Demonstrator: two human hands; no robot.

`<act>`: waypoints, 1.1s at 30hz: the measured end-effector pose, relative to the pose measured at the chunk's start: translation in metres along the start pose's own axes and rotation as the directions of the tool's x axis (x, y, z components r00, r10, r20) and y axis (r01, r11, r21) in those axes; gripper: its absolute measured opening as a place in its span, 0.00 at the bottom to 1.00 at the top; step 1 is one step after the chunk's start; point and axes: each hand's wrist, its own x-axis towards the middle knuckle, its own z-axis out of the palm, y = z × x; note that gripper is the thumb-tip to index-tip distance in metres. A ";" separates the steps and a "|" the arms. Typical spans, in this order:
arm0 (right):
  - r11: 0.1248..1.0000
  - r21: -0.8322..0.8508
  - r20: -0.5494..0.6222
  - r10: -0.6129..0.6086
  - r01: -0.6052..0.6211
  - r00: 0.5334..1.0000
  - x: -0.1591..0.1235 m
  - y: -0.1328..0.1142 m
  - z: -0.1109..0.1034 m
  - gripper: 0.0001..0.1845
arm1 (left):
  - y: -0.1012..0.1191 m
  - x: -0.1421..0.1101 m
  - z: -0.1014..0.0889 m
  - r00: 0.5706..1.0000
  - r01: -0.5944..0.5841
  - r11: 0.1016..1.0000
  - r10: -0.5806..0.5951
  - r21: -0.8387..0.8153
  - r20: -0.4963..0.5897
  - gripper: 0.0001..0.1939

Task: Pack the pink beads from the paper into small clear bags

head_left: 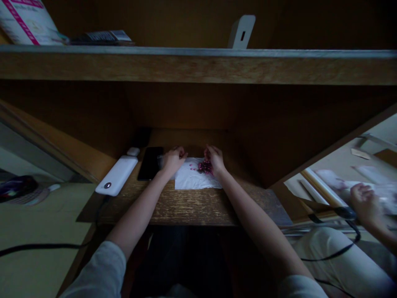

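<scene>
Grip is hard to see: left hand [173, 160] and right hand [214, 159] curl downward; cannot tell if they hold pink beads [204, 167] on white sheet [194, 180].

No readable print, even on the shelf-top book [29, 22]

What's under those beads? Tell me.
A white sheet lies under the beads, on the wooden desk; the part directly beneath the pile is covered, so it cannot be seen.

Magenta beads [204, 167], white napkin [190, 178], black phone [150, 163]
</scene>
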 end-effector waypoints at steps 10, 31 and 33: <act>0.990 0.139 -0.040 0.028 -0.023 0.999 0.000 -0.006 -0.003 0.15 | -0.005 -0.008 0.011 0.985 -0.126 0.989 0.134 -0.072 0.107 0.04; 0.860 0.501 -0.172 0.208 -0.096 0.963 0.018 -0.016 -0.029 0.11 | -0.013 -0.005 0.018 0.985 -0.096 0.967 0.126 -0.234 0.117 0.05; 0.850 0.515 -0.154 0.218 -0.110 0.964 0.018 -0.016 -0.029 0.11 | -0.012 -0.005 0.018 0.985 -0.094 0.968 0.124 -0.234 0.120 0.05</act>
